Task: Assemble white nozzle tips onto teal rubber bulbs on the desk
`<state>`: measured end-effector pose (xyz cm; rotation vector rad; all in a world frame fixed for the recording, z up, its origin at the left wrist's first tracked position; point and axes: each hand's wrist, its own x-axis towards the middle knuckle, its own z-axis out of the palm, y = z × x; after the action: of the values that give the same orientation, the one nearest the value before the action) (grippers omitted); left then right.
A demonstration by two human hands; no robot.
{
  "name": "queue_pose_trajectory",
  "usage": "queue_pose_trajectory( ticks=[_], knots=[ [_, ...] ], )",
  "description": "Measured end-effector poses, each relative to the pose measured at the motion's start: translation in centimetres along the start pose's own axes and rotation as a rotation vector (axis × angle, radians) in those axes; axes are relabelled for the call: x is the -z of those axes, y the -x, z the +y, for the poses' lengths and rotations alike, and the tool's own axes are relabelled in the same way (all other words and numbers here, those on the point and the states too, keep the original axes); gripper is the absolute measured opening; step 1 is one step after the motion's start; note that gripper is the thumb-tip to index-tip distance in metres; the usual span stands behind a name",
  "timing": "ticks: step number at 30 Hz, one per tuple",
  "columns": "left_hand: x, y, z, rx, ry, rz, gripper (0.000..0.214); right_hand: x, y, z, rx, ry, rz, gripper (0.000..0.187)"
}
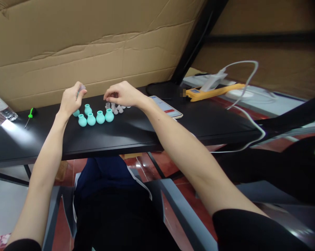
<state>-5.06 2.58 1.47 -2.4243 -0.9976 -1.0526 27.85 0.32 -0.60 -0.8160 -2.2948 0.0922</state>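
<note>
My left hand [71, 100] is raised over the left part of the black table, its thumb and fingers closed round a small translucent piece [82, 87]; most of it is hidden by the fingers. Below it, several turquoise bulbs [100, 117] with open necks stand upright in a loose group, one partly hidden behind the wrist. My right hand [124, 93] hovers just above several small translucent cup-shaped pieces [116, 110]. Its fingers curl down with thumb and fingertips close together. Whether anything is pinched there, I cannot make out.
Behind the table [126, 134] rises a cardboard wall [102, 45]. A phone [167, 107] lies by my right forearm. Further right are a yellow tool [212, 91] and a white cable [256, 75]. On the left are a green-handled screwdriver [30, 114] and a plastic bottle [2, 106].
</note>
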Motion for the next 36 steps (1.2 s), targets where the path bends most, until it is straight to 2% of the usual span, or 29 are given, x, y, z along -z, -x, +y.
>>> queue_pose_trajectory(
  ticks=[7,14,19,25,30,36],
  knots=[
    [0.1,-0.1,0.3,0.059,-0.036,-0.057,0.056,0.1,0.0,-0.1,-0.003,0.009,-0.017,0.03],
    [0.4,-0.2,0.5,0.055,-0.011,-0.074,0.048,0.0,0.0,0.0,-0.001,0.006,-0.013,0.03],
    [0.5,-0.3,1.1,0.096,-0.037,-0.132,0.046,0.0,0.0,0.1,0.0,-0.001,-0.008,0.031],
    [0.9,-0.2,1.3,0.054,-0.033,-0.104,0.054,0.1,-0.1,0.2,0.028,-0.012,0.014,0.03],
    [0.8,-0.3,1.1,0.01,-0.015,-0.045,0.065,0.2,-0.1,0.0,0.015,-0.005,-0.017,0.03],
    [1.0,-0.3,1.5,0.012,0.036,0.006,0.073,0.1,-0.1,0.1,0.019,-0.014,-0.009,0.03]
  ],
)
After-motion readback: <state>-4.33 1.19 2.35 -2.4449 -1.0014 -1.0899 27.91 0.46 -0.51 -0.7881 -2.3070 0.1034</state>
